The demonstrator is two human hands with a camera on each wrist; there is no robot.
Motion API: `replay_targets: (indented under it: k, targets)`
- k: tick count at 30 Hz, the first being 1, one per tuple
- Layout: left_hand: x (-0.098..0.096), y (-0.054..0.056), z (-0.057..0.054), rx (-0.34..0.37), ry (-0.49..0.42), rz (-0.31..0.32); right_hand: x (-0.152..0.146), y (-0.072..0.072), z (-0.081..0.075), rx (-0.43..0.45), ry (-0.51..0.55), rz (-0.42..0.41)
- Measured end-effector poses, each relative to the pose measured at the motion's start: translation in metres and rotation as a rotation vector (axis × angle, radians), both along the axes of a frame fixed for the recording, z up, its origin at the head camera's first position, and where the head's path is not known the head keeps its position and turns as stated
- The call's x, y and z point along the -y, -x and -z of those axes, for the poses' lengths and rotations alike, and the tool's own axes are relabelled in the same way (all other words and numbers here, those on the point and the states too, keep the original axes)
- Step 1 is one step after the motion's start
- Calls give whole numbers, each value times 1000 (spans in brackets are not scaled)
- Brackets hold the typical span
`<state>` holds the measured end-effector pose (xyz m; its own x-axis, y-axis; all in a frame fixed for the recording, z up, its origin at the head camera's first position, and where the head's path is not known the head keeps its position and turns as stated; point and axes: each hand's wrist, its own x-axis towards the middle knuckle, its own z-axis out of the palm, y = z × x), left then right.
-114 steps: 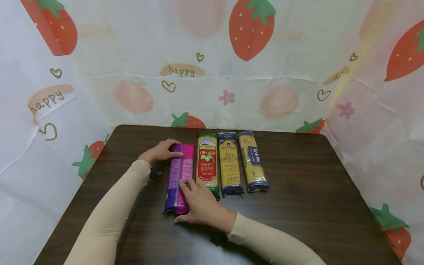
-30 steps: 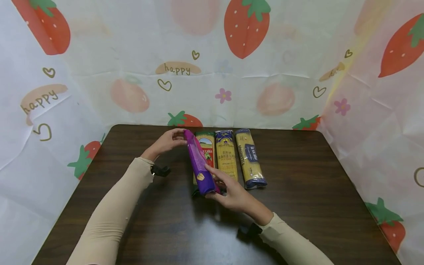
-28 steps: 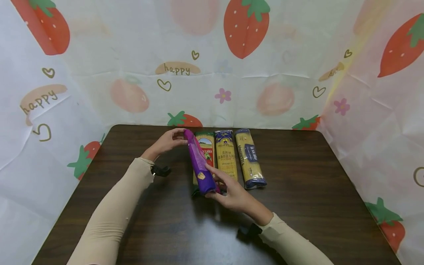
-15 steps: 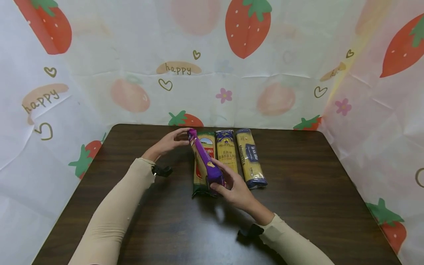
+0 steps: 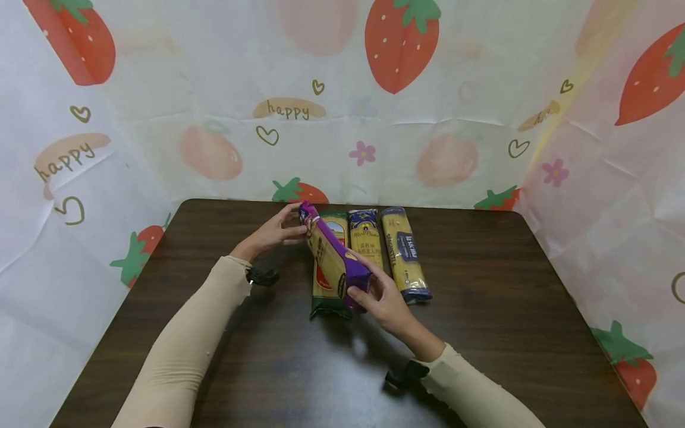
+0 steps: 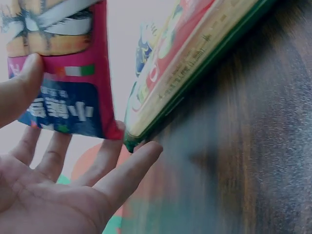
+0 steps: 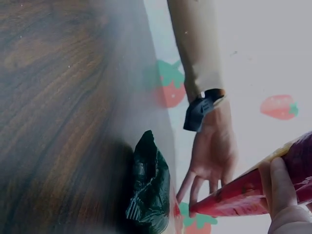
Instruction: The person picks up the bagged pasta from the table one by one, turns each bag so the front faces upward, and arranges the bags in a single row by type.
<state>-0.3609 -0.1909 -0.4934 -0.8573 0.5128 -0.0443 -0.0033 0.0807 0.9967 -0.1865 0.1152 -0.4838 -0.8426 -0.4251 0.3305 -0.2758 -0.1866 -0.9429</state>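
Both hands hold a purple-and-pink pack of spaghetti (image 5: pixel 327 254) up off the table, tilted on its side, its window of pale strands facing left. My left hand (image 5: pixel 272 233) pinches the far end; in the left wrist view its thumb (image 6: pixel 30 78) lies on the printed front, with the fingers behind the lower edge. At the near end my right hand (image 5: pixel 389 304) grips the purple part. Beneath the raised pack lies a green-ended Olivoilà spaghetti pack (image 5: pixel 329 308), partly hidden. In the right wrist view its dark green end (image 7: pixel 148 187) shows below the held pack (image 7: pixel 234 199).
To the right lie a yellow spaghetti pack with blue ends (image 5: pixel 365 236) and a La Sicilia spaghetti pack (image 5: pixel 405 255), slightly slanted. A dark wooden table (image 5: pixel 497 297) carries them all. White strawberry-printed sheets (image 5: pixel 460 77) rise behind and at both sides.
The purple-and-pink pack lay flat at the left of the row earlier. It has been lifted, moved right over the Olivoilà pack, and rolled so its window side shows. Both hands moved with it.
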Motion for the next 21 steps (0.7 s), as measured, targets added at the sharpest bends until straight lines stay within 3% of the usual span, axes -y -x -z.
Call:
replay_targets:
  k: [7, 14, 17, 21]
  targets:
    - [1, -3, 2, 80, -12, -67, -3, -2, -4, 64, 67, -13]
    - [2, -3, -1, 100, -98, -88, -6, 0, -3, 148, 169, -110]
    - [2, -4, -3, 117, -119, -94, -9, 1, -3, 121, 98, -91]
    - [3, -5, -6, 129, -125, -100, -15, 3, -6, 70, -83, -2]
